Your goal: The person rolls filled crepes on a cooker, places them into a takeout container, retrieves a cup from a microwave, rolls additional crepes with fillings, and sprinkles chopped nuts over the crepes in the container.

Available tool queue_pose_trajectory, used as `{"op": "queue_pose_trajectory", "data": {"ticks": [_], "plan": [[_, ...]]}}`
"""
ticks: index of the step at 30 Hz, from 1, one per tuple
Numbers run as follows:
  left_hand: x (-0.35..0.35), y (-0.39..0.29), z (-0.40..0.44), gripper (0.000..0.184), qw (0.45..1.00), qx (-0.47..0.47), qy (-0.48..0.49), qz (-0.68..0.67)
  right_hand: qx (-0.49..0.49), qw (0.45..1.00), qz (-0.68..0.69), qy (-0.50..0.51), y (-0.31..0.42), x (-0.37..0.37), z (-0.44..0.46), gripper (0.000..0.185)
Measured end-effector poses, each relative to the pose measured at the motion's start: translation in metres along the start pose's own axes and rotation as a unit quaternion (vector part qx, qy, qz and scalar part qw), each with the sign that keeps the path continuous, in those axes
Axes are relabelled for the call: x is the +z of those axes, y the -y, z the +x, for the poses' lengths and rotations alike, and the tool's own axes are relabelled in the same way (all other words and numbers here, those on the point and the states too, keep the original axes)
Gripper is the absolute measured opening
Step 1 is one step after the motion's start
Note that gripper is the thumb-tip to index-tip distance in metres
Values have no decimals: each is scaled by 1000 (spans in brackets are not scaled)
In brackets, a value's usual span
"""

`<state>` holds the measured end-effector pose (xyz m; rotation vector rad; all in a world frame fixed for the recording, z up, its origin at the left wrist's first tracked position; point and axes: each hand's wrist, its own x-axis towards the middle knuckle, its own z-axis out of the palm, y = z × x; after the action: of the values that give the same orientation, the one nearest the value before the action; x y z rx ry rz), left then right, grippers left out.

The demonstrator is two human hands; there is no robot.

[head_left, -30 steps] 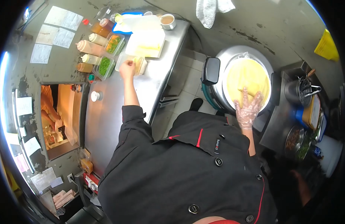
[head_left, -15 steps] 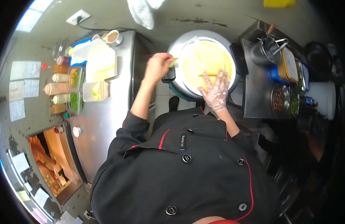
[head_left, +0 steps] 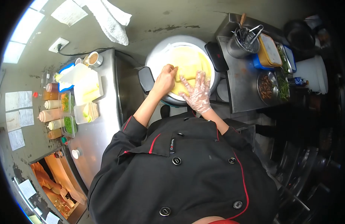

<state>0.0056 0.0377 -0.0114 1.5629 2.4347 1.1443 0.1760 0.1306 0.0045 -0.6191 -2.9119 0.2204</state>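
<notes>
A wide round pot (head_left: 156, 50) with black side handles stands in front of me. On its white round top lies a soft yellow sheet (head_left: 187, 59), with a folded or layered rectangular part in the middle. My bare left hand (head_left: 164, 80) is closed, its fingertips pinched at the left edge of that layered part. What exactly lies between finger and thumb is partly hidden. In a clear plastic glove, my right hand (head_left: 196, 92) rests palm down on the near side of the yellow sheet, fingers spread.
A steel counter at left holds squeeze bottles (head_left: 49, 115), a tub of chopped greens (head_left: 69, 125) and a stack of yellow sheets (head_left: 88, 87). At right are a utensil pot (head_left: 244, 44), a bowl of brown pieces (head_left: 267, 87) and a pan (head_left: 299, 34). A towel (head_left: 111, 22) hangs ahead.
My left hand has moved from the pot's left rim, where it held a small yellowish piece, onto the yellow sheet. The right hand stays spread on the sheet. The whole view has shifted.
</notes>
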Motion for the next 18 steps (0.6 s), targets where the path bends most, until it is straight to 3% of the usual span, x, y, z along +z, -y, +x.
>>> {"op": "queue_pose_trajectory", "data": {"ticks": [10, 13, 18], "plan": [[-2, -6, 16, 17, 985, -147, -17, -83, -21, 1000, 5, -6, -11, -2, -5, 64], [5, -2, 15, 16, 993, -79, -69, -48, -36, 999, 14, -23, -16, 1, -5, 64], [-6, -1, 11, 20, 999, -17, 3, -33, -90, 990, 66, -80, -27, -15, -1, 61]]}}
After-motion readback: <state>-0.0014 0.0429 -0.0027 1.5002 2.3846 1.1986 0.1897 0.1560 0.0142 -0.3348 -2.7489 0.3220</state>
